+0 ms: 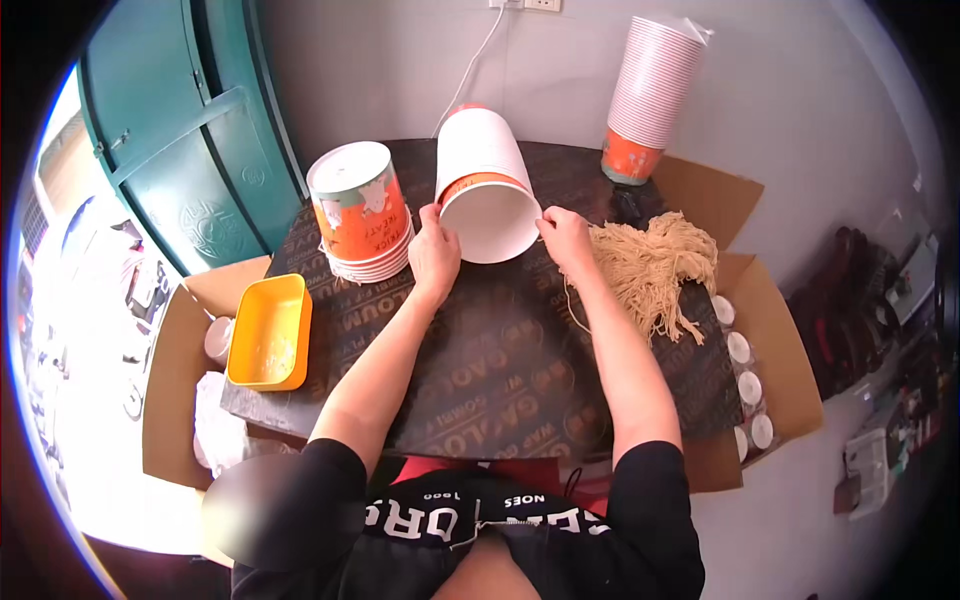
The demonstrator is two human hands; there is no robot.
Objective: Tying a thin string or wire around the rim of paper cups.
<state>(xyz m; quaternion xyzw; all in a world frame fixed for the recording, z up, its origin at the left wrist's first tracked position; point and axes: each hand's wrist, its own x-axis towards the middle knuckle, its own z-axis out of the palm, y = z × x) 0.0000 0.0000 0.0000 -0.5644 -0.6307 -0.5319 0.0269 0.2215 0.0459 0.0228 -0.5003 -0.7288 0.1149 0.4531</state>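
Observation:
In the middle of the dark table a stack of nested paper buckets [482, 150] lies on its side, its white round mouth facing me. My left hand [436, 258] grips the rim at its left, fingers closed. On the opposite side of the same rim, my right hand [566, 240] pinches the edge between thumb and fingers. Beside my right wrist lies a loose bundle of tan cords [655, 265], and one strand hangs close to that wrist. Left of my left hand stands an upside-down stack of orange paper buckets [362, 215] with white rims.
A yellow plastic tub [270, 335] sits at the table's left edge. At the back right stands a tall wrapped stack of paper buckets [655, 90]. Open cardboard boxes flank the table; the right box [780, 350] holds several white-ended rolls or cups. A green metal door [190, 130] is behind left.

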